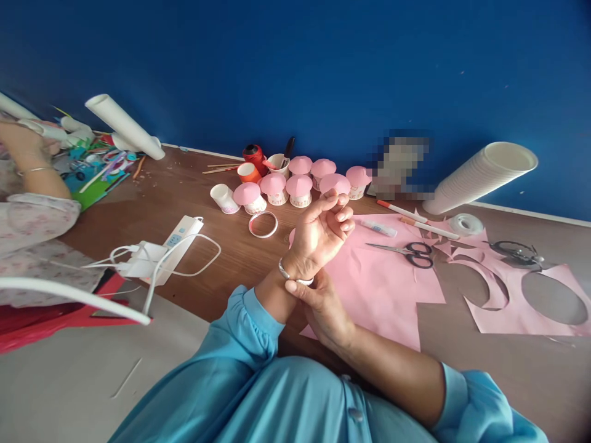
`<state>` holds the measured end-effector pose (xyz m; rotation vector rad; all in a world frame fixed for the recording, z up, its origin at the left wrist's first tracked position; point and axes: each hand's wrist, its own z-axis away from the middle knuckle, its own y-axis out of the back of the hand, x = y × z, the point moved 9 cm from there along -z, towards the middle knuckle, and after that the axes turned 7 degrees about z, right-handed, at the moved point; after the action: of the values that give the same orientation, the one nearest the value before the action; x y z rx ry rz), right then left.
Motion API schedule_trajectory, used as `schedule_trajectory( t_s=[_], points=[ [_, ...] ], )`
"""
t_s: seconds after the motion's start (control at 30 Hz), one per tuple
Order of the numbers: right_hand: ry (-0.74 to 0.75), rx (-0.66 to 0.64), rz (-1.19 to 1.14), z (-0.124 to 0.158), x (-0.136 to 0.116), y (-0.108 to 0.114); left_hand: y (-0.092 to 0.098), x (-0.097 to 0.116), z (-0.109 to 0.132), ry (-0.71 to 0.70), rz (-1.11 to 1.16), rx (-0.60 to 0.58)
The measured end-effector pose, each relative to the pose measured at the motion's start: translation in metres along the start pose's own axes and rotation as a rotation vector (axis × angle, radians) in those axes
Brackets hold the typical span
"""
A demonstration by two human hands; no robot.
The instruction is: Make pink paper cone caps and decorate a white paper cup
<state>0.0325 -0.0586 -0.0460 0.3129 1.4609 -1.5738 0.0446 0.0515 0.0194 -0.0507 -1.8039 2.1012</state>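
My left hand [322, 231] is raised over the wooden table [231, 258], fingers loosely curled in with nothing in them. A silver bangle [295, 277] sits on its wrist. My right hand [323, 307] reaches across from the right and wraps round that wrist, thumb pressed on the bangle. Both hands hover over the near edge of a large pink paper sheet [383, 283]. Just beyond them stand several small paper cups topped with pink paper caps [300, 187].
Scissors [410, 252], a glue tube [379, 229], pencils and a tape roll [466, 223] lie on the pink paper. Cut pink scraps [521, 301] and a paper-cup stack [480, 175] are right. A power strip [178, 243], a clear ring [263, 224] and another person's arm [32, 178] are left.
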Motion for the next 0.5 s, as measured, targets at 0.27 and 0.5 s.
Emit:
schedule_trajectory(
  t_s=[0.27, 0.5],
  points=[
    [0.057, 0.030, 0.052, -0.008, -0.013, 0.014, 0.015, -0.017, 0.004, 0.095, 0.031, -0.032],
    [-0.093, -0.150, 0.546, 0.017, -0.013, 0.053, 0.049, 0.030, 0.036, -0.110, -0.720, 0.010]
  ],
)
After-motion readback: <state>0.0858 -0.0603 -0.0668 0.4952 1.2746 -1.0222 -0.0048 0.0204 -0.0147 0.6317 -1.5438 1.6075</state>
